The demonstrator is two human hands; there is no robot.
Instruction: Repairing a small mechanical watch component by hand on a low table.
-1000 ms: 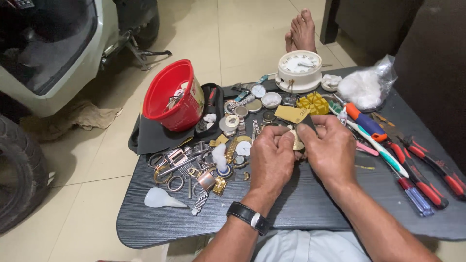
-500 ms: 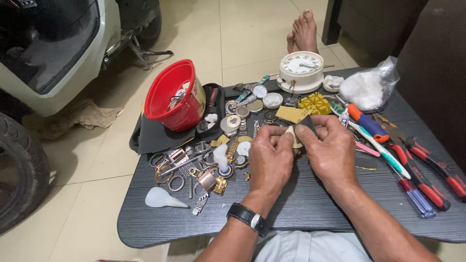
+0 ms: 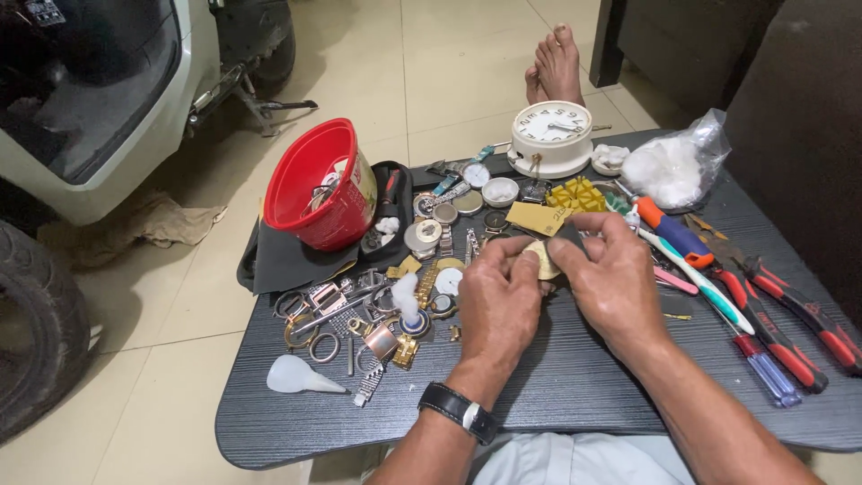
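While both hands met over the middle of the table, the scene stood thus:

Left hand: the left hand [image 3: 496, 301], with a black wristwatch [image 3: 460, 413] on its wrist, was curled, its thumb and fingertips pinching the near edge of a small round gold-coloured piece [image 3: 541, 260].

Right hand: the right hand [image 3: 613, 278] was closed in a pinch on the far side of that same piece, fingers bent over it; what lay under the fingers could not be told.

Thing held: the round piece was lifted just above the dark table [image 3: 557, 386], between the two hands, near a yellow card [image 3: 537, 217].

Step in hand: by my judgement, a close working of the small piece, turning or prying it with the fingertips, no tool being in either hand.

Next move calls for: a steady two-sided grip and fine fingertip pressure, since the piece was small and could slip among the loose parts.

Around: a red bowl [image 3: 325, 184] stood to the left; a heap of watch parts and rings [image 3: 359, 319] lay beside the left hand; a white clock [image 3: 550, 136] stood at the far edge; a toothbrush [image 3: 696, 280] and red-handled pliers [image 3: 790, 310] lay just right of the right hand.
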